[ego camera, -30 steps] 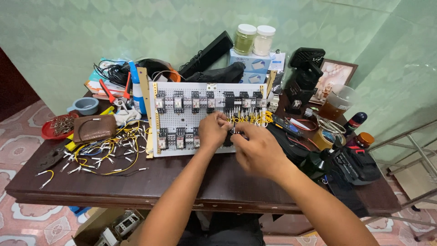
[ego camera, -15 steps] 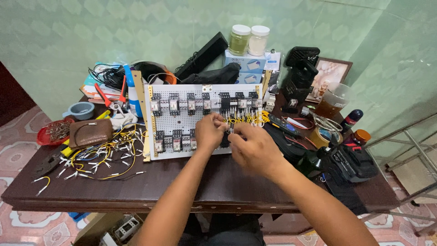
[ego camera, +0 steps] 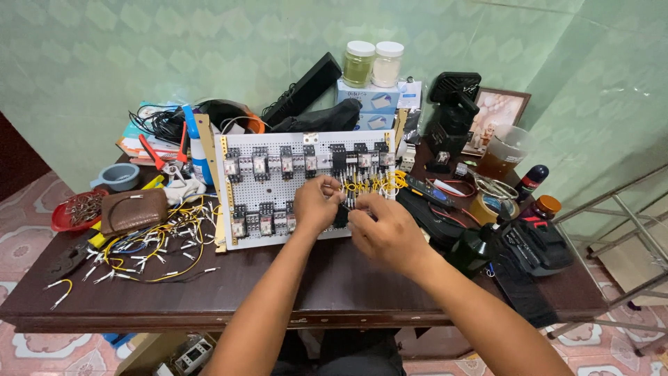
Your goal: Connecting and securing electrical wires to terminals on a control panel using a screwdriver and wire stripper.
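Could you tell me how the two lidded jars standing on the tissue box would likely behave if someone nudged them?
The two jars stand tall and narrow on a tissue box, probably a soft top, so they may tip. Being round, they would likely roll once down. They look like glass, possibly breakable.

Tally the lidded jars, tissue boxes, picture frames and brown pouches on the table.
Lidded jars: 2 (greenish, pale)
Tissue boxes: 1
Picture frames: 1
Brown pouches: 1
Total: 5

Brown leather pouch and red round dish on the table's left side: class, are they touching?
Cannot tell. In the head view the brown leather pouch overlaps the red round dish edge, but no contact or gap shows plainly.
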